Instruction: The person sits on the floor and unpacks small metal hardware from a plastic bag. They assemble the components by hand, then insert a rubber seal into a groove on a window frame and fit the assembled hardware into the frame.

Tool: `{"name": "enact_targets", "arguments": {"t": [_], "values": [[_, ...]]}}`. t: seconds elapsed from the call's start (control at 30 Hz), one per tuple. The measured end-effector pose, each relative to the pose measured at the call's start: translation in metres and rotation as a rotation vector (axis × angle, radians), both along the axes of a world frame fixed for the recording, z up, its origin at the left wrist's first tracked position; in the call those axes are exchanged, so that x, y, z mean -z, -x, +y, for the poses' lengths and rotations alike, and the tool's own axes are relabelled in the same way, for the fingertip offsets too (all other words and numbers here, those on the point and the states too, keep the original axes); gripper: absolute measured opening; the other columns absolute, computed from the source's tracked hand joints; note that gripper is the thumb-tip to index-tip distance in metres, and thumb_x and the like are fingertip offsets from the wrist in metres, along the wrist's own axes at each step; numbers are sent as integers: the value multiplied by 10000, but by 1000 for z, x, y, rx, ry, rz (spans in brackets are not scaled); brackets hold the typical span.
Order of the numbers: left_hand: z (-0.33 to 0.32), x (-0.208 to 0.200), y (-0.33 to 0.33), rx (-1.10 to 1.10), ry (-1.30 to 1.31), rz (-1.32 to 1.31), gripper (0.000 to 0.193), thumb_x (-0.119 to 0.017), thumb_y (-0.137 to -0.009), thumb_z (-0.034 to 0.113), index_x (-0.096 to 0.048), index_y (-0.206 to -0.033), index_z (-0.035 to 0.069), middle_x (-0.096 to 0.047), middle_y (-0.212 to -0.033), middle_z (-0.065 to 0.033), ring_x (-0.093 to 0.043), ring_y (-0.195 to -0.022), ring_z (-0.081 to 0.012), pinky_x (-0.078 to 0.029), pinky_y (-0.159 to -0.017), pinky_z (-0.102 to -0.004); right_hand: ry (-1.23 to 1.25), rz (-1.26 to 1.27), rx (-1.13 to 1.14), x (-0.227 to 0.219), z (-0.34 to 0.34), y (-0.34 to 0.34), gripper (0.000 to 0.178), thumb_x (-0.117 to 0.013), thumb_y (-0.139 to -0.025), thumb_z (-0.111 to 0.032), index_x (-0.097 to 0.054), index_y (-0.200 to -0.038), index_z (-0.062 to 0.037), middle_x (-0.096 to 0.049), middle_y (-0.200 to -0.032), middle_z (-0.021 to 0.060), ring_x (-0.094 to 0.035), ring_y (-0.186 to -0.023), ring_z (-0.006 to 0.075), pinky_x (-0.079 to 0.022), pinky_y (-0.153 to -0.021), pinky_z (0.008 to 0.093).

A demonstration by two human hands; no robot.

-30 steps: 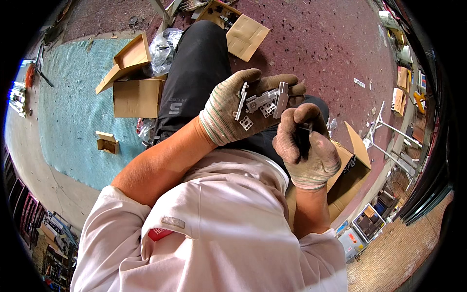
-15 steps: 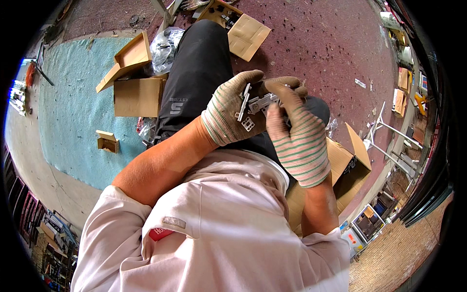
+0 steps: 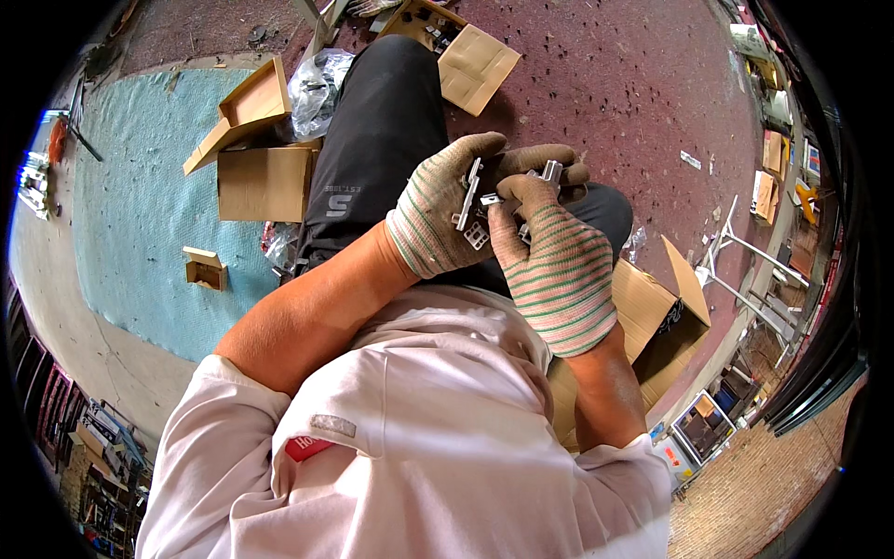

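Gloved hands meet over a palmful of silver metal fittings, held above a seated worker's lap.

We see the left hand (image 3: 433,210) turned palm up, thumb and fingers apart, with a slim metal strip (image 3: 468,196) and a perforated plate (image 3: 476,235) lying on the palm; a larger silver fitting (image 3: 552,171) shows near its fingers, partly covered by the right hand (image 3: 566,270). That hand's thumb and forefinger come nearly together at a small silver piece (image 3: 491,199), though we cannot tell whether they are clamped on it. Around the dark trousers (image 3: 382,121) we find cardboard: a brown box (image 3: 264,184) on the worker's left, a tiny open box (image 3: 207,272) on the blue-green mat (image 3: 140,214), and an open carton (image 3: 643,303) beside the right forearm.
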State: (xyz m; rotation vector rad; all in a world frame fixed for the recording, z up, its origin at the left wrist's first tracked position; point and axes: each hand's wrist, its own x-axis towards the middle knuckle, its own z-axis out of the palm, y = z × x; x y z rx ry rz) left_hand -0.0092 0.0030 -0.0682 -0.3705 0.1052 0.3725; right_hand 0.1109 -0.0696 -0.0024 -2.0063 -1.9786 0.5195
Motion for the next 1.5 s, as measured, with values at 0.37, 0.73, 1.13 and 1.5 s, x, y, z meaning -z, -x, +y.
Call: {"name": "enact_targets", "arguments": {"t": [0.37, 0.73, 1.13, 1.5], "values": [[-1, 1, 3, 11, -22, -29, 590, -274, -1045, 340, -380, -1503, -17, -472, -1506, -197, -444, -1380, -332, -296, -1188, -421, 113, 17, -25, -9, 4, 0, 236, -686, -928, -223, -608, -1117, -105, -700, -839, 123, -706, -766, 325, -548, -672, 430], [2, 0, 4, -15, 8, -113, 605, -286, -1039, 356, -366, -1509, -18, -458, -1515, -199, -444, -1387, -326, -282, -1194, -414, -4, 174, 39, -5, 1, -3, 160, -698, -915, -168, -588, -990, -80, -689, -831, 124, -699, -751, 337, -547, -646, 415], [4, 9, 3, -63, -168, -84, 569, -295, -1038, 279, -298, -1529, -8, -443, -1526, -126, -433, -1388, -216, -315, -1175, -349, 170, 868, 384, -17, -8, -24, 114, -681, -954, -149, -597, -992, -82, -633, -846, -6, -544, -677, 66, -476, -616, 238], [5, 9, -1, -95, -46, -99, 633, -339, -1008, 356, -297, -1512, -25, -400, -1517, -205, -387, -1399, -300, -296, -1182, -445, -34, 1427, 505, 0, 0, -46, 297, -684, -957, -159, -593, -1216, -47, -710, -1068, 116, -451, -555, 69, -368, -496, 212]]}}
